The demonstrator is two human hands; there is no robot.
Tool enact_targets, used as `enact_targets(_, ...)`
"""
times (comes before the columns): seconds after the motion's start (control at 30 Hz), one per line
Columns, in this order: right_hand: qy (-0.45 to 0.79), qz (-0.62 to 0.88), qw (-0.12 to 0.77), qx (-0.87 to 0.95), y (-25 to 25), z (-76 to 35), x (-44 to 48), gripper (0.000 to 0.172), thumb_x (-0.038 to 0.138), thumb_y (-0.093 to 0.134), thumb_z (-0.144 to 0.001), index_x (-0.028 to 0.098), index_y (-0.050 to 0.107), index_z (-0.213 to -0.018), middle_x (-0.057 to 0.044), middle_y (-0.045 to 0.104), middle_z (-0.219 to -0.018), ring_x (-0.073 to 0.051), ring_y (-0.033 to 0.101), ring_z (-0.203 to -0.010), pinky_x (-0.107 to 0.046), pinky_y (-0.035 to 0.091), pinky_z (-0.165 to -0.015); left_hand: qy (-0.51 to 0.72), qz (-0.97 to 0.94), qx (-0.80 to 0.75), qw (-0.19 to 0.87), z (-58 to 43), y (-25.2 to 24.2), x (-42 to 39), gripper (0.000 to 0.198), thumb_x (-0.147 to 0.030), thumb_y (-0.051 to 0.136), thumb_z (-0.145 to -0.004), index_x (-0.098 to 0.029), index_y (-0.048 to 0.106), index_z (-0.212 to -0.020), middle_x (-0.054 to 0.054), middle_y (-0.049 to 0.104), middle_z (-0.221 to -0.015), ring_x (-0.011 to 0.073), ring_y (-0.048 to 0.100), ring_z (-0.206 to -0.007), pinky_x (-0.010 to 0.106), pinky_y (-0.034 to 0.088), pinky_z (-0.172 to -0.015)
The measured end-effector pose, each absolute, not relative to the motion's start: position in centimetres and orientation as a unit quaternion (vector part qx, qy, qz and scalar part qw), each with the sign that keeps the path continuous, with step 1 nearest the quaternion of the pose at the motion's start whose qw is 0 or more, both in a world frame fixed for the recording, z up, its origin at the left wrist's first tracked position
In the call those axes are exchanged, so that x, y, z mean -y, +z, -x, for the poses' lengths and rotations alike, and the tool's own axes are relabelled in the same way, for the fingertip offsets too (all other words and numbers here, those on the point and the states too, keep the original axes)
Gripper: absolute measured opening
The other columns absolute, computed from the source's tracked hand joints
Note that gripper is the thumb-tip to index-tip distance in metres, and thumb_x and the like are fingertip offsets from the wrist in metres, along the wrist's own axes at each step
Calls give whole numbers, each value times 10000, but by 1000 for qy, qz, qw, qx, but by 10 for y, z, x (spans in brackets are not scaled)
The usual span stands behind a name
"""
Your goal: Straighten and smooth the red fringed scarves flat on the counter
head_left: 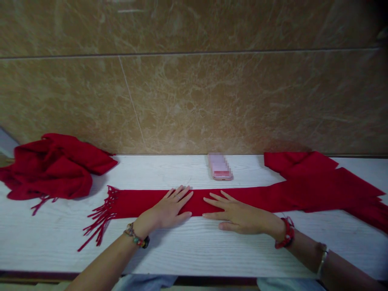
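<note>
A red fringed scarf (pixel 133 203) lies lengthwise across the white table, its left part flat in a narrow band with the tassels spread at the left end. My left hand (pixel 171 208) rests flat on the band, fingers spread, a ring on one finger. Palm down, my right hand (pixel 239 214) lies on the same scarf a little further right, its fingers apart and pointing left. Between the two hands a short stretch of red cloth shows. To the right, the scarf widens into loose, overlapping folds that reach the table's right side.
A crumpled red fringed cloth (pixel 57 169) is heaped at the table's left end. Near the back edge lies a phone (pixel 222 178), partly blurred out. Behind the white table (pixel 188 250) rises a brown marbled tile wall (pixel 194 105).
</note>
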State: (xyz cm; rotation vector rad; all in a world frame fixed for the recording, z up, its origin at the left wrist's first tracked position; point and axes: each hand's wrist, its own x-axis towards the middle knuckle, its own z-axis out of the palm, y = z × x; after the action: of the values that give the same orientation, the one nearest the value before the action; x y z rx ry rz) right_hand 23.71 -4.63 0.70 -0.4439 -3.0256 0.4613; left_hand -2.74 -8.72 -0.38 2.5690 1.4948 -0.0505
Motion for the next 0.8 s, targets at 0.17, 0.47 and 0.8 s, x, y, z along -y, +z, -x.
enact_targets(0.17,82,265,96,956,-3,-223,39,484,372,302,-915,233,205,-1369,-75,188,-1431,-216,104,-1312,-506,118,-1040,-7,-860,-503,87,26,-6,86,632,-527,278,-861,-173,165,-1372,111,127,-1438,248,69,-1317,450,121,-1046)
enact_targets(0.47,-2,338,82,937,-23,-221,45,504,399,288,-910,164,258,-1355,-107,270,-1399,-260,228,-1277,-516,224,-1006,-20,-848,-521,93,29,-7,83,686,-557,288,-839,-158,142,-1378,113,110,-1433,273,81,-1313,475,150,-1033)
enact_targets(0.8,-44,445,58,893,-32,-322,35,459,320,271,-923,147,276,-1348,-151,280,-1387,-271,223,-1277,-514,243,-988,-27,-850,-521,75,34,-8,78,697,-592,273,-823,-171,178,-1370,84,146,-1420,288,145,-1302,469,191,-1026)
